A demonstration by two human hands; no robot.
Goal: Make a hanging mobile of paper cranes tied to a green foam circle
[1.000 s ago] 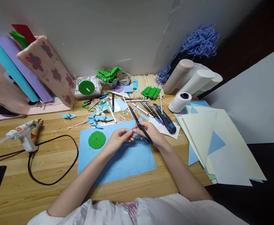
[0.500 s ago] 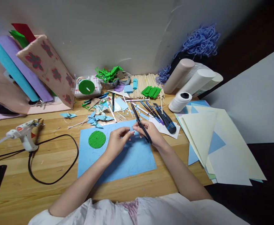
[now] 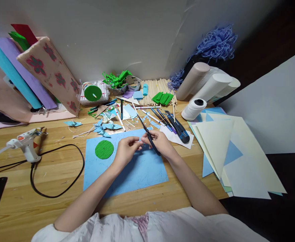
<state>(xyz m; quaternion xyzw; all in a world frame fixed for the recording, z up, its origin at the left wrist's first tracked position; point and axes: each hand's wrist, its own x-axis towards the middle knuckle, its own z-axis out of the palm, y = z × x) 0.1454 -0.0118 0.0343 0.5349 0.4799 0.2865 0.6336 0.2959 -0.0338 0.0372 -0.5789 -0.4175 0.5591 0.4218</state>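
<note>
My right hand (image 3: pixel 160 144) grips a pair of black scissors (image 3: pixel 147 133) whose blades point away toward the back of the desk. My left hand (image 3: pixel 126 150) pinches a tiny pale blue paper scrap (image 3: pixel 141 143) right at the scissors, fingertips of both hands nearly touching. Both hands hover over a blue paper sheet (image 3: pixel 137 171) lying on the wooden desk (image 3: pixel 48 208). A green paper disc (image 3: pixel 104 150) lies on the sheet's left part.
A glue gun (image 3: pixel 26 145) with a black looped cord (image 3: pixel 59 188) sits at the left. Pens and markers (image 3: pixel 162 119), wooden sticks (image 3: pixel 154 88), a thread spool (image 3: pixel 194 109), paper rolls (image 3: pixel 208 84) and stacked cream and blue sheets (image 3: pixel 228 151) crowd the back and right.
The scissors' blades have tilted slightly leftward and both hands shifted a little toward the back. The rest of the desk is unchanged.
</note>
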